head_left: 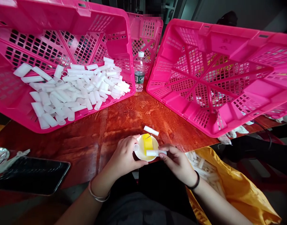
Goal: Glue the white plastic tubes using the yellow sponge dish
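Pinching a white tube (pixel 153 153) between thumb and fingers, the right hand (pixel 177 161) holds it over the near right part of a bowl (pixel 140 153), just beside a yellow block (pixel 147 144). The tube's long axis runs nearly level from left to right, its free end pointing left; the other end is partly covered by the fingertips. At the bowl's left side, the left hand (pixel 124 154) has thumb and fingers spread around the rim, hiding that edge. A second tube (pixel 136 147) shows there end-on, its round end towards the camera; most of its length is out of sight, and I cannot tell whether the fingers grip it. A thin dark bit on the block's top is too small to make out. Beyond the bowl, a third tube (pixel 151 130) lies on the table (pixel 124 115), slanting from far left to near right. The right forearm partly hides tubes in a yellow sack (pixel 239 184).
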Motion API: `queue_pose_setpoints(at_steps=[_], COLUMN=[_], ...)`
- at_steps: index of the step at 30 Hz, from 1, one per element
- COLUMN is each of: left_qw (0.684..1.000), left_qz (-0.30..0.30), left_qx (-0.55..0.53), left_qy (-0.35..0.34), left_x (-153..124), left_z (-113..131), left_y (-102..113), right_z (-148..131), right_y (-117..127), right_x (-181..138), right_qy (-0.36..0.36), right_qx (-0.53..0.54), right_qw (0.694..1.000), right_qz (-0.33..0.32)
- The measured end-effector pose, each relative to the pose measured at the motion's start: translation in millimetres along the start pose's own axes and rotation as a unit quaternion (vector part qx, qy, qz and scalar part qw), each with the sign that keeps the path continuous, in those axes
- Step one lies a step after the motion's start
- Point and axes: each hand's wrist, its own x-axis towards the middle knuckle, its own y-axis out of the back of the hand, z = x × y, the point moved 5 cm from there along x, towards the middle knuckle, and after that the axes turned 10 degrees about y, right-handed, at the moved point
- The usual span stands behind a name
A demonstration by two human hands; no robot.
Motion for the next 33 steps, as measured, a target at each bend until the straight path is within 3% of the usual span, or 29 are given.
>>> queue_pose_setpoints(at_steps=[3,5,10,16,20,25,27,29,30,33], left_qw=[1.0,0.998,0.997,0.981,0.972,0.967,0.984,0.992,0.974,0.854], left_qz=[0.005,0.031,0.019,0.062,0.086,0.066,0.004,-0.123,-0.203,-0.409], left_qx=[0.016,0.034,0.07,0.117,0.144,0.171,0.12,-0.016,-0.101,-0.286], left_qy=[-0.02,-0.032,-0.033,-0.143,-0.163,-0.175,-0.131,-0.036,0.023,0.149], left_x=[-0.7,-3.7,-13.2,-14.1,-10.8,-15.5,-17.8,-22.6,-27.7,-51.1], left_z=[1.2,2.6,14.2,47.4,55.7,68.0,72.9,76.2,78.0,87.7], left_y=[2.9,8.7,21.4,45.6,55.4,53.2,44.5,25.5,12.2,-23.0], right_z=[-11.2,-15.6,-19.4,-24.9,-31.9,-39.6,-45.1,-59.0,-68.8,-96.1], right_y=[1.8,2.3,5.5,7.2,16.5,14.5,13.6,13.1,12.4,13.7], right_x=[0.2,0.0,7.3,16.7,20.7,20.4,19.7,19.5,18.7,8.9], right_qy=[0.141,0.17,0.015,-0.165,-0.195,-0.181,-0.126,-0.023,0.036,0.177], right_qx=[-0.091,-0.085,0.118,0.272,0.293,0.246,0.174,0.055,-0.007,-0.123], right_qw=[0.986,0.982,0.989,0.947,0.934,0.952,0.976,0.997,0.998,0.976], right_qz=[0.002,0.015,0.086,0.047,0.061,0.02,0.027,0.044,0.048,0.02])
